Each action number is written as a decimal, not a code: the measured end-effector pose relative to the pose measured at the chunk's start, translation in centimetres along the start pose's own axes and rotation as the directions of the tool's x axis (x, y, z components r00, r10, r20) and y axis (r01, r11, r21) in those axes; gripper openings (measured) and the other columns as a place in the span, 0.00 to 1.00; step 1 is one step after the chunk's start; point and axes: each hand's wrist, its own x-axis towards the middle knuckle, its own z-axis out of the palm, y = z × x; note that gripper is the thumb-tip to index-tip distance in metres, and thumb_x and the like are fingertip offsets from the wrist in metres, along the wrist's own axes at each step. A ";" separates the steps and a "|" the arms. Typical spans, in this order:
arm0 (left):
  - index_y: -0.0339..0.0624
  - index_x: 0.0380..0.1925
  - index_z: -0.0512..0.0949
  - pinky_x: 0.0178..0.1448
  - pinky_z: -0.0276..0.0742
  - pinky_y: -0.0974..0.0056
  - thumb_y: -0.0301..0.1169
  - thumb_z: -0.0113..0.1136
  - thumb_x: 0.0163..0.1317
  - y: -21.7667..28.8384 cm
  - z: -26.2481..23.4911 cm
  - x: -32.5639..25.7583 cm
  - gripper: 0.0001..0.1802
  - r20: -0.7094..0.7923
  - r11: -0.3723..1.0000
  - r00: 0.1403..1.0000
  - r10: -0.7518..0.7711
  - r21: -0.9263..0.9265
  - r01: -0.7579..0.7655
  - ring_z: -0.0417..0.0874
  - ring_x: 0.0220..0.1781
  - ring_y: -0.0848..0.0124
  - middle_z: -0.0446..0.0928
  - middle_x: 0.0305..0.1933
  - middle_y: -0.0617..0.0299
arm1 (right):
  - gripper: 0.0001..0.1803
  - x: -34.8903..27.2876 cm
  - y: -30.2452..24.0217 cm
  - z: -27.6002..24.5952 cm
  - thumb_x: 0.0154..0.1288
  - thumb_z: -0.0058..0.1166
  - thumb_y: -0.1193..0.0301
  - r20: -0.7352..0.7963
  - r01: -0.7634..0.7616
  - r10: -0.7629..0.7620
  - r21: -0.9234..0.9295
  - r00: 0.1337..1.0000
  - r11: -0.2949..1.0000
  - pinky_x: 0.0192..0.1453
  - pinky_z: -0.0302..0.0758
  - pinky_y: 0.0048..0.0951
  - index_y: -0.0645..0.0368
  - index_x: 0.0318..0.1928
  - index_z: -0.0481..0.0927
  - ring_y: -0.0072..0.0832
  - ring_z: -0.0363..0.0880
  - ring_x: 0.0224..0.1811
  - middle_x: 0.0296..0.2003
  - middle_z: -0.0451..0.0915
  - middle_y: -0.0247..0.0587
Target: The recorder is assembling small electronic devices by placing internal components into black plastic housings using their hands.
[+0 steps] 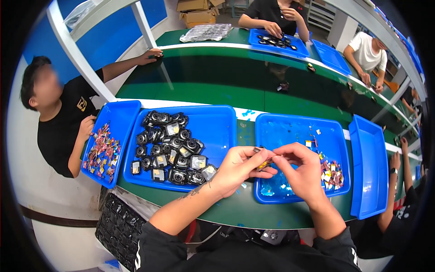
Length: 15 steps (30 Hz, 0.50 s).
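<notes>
Above the near edge of the green bench, my two hands meet close together. My left hand point(242, 170) is closed around a small black device housing point(259, 148), with a bit of yellow showing under the fingers. Thumb and fingers of my right hand point(299, 170) pinch at the same piece; what lies between their tips is too small to make out. To the left, a blue tray point(234, 129) holds many black housings point(174, 147), some with grey or yellowish faces. Beneath my right hand, another blue tray point(348, 158) carries small foil-and-yellow parts point(333, 176) and blue film scraps.
A narrow blue tray point(136, 113) of pinkish small parts point(103, 154) stands far left, beside a person point(63, 122) in black. At right is another blue tray point(370, 167). Across the dark belt point(217, 68), people work at trays. White frame posts point(79, 50) rise at left.
</notes>
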 end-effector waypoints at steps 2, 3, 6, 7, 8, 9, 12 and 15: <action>0.29 0.49 0.76 0.46 0.85 0.62 0.31 0.52 0.70 0.2 0.2 -0.1 0.16 0.041 0.979 0.999 0.030 -0.201 -0.022 0.85 0.43 0.60 0.79 0.49 0.48 | 0.06 -0.1 0.2 0.0 0.60 0.60 0.80 -0.085 -0.188 0.218 0.267 0.972 0.945 0.39 0.80 0.20 0.67 0.39 0.79 0.21 0.82 0.34 0.34 0.81 0.39; 0.29 0.50 0.76 0.48 0.85 0.60 0.31 0.52 0.69 0.2 0.2 -0.1 0.16 0.034 0.981 0.997 0.071 -0.182 -0.064 0.85 0.43 0.59 0.79 0.48 0.50 | 0.05 -0.1 0.1 0.0 0.61 0.59 0.81 -0.080 -0.218 0.262 0.358 0.962 0.908 0.39 0.80 0.19 0.68 0.38 0.78 0.20 0.81 0.34 0.34 0.81 0.38; 0.29 0.49 0.76 0.47 0.85 0.60 0.31 0.53 0.69 0.0 -0.3 -0.3 0.16 -0.004 0.992 0.994 0.111 -0.062 -0.111 0.85 0.42 0.60 0.79 0.49 0.49 | 0.05 -0.1 0.1 0.2 0.61 0.59 0.82 -0.023 -0.259 0.303 0.458 0.953 0.850 0.38 0.79 0.19 0.68 0.38 0.77 0.19 0.80 0.33 0.34 0.80 0.38; 0.30 0.49 0.77 0.43 0.85 0.62 0.30 0.53 0.69 -0.1 -0.3 -0.3 0.15 0.000 0.993 0.994 0.105 -0.046 -0.105 0.85 0.41 0.60 0.79 0.48 0.50 | 0.05 -0.4 0.0 0.2 0.61 0.59 0.82 -0.019 -0.265 0.308 0.458 0.951 0.849 0.37 0.79 0.18 0.67 0.37 0.77 0.18 0.80 0.33 0.34 0.80 0.38; 0.31 0.47 0.78 0.40 0.85 0.64 0.31 0.54 0.68 -0.1 -0.3 -0.1 0.14 -0.004 0.992 0.992 0.124 -0.024 -0.124 0.85 0.40 0.61 0.79 0.48 0.51 | 0.05 -0.4 0.0 0.1 0.61 0.59 0.82 -0.014 -0.259 0.298 0.456 0.955 0.851 0.37 0.79 0.18 0.67 0.37 0.77 0.18 0.80 0.33 0.34 0.80 0.38; 0.31 0.47 0.78 0.39 0.85 0.64 0.31 0.54 0.68 0.1 -0.4 0.2 0.14 0.008 0.990 0.992 0.126 -0.062 -0.125 0.85 0.40 0.61 0.80 0.48 0.51 | 0.05 -0.3 0.0 -0.2 0.61 0.59 0.82 -0.035 -0.246 0.285 0.411 0.958 0.878 0.37 0.79 0.18 0.67 0.37 0.77 0.19 0.80 0.33 0.34 0.80 0.38; 0.32 0.45 0.79 0.38 0.84 0.66 0.31 0.56 0.67 0.6 -0.6 0.4 0.13 -0.002 0.989 0.994 0.113 -0.096 -0.112 0.85 0.39 0.63 0.80 0.47 0.52 | 0.05 0.4 0.1 -0.3 0.60 0.59 0.82 -0.046 -0.233 0.267 0.359 0.963 0.904 0.39 0.78 0.17 0.67 0.37 0.77 0.18 0.80 0.34 0.33 0.81 0.37; 0.32 0.39 0.81 0.38 0.84 0.68 0.31 0.59 0.65 0.7 -1.6 0.3 0.11 -0.038 0.987 0.987 0.158 -0.008 -0.158 0.84 0.36 0.69 0.80 0.42 0.58 | 0.06 1.3 0.1 0.7 0.58 0.60 0.82 -0.026 -0.176 0.188 0.244 0.982 0.954 0.42 0.78 0.20 0.66 0.36 0.78 0.19 0.80 0.33 0.32 0.81 0.36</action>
